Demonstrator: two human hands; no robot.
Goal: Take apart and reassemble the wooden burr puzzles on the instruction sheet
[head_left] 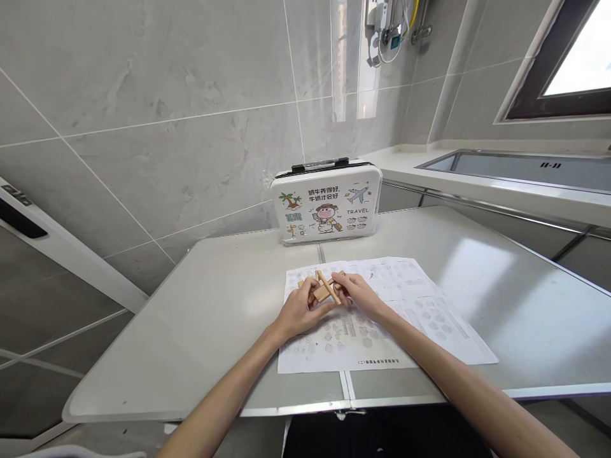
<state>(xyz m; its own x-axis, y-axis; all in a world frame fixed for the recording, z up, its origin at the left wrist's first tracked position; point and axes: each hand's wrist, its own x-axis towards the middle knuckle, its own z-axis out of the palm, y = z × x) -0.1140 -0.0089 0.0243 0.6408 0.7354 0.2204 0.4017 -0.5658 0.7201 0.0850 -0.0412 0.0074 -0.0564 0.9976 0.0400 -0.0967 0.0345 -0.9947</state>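
My left hand [298,308] is closed on a small bundle of interlocking wooden puzzle pieces [323,292], light brown and stick-shaped. From the other side my right hand [356,291] grips the same pieces, its fingers pressed on their right end. One stick slants across the front of the others, and a few ends poke out past the left fingers. Beneath both hands lies a large white sheet of paper [391,346] printed with faint grey diagrams. The fingers hide part of the wooden pieces.
A white cartoon-printed case [329,207] with a black handle stands upright at the table's back, against the grey tiled wall [191,114]. The folding table [205,343] has a seam down its middle. A counter with a sink [515,170] runs along the right.
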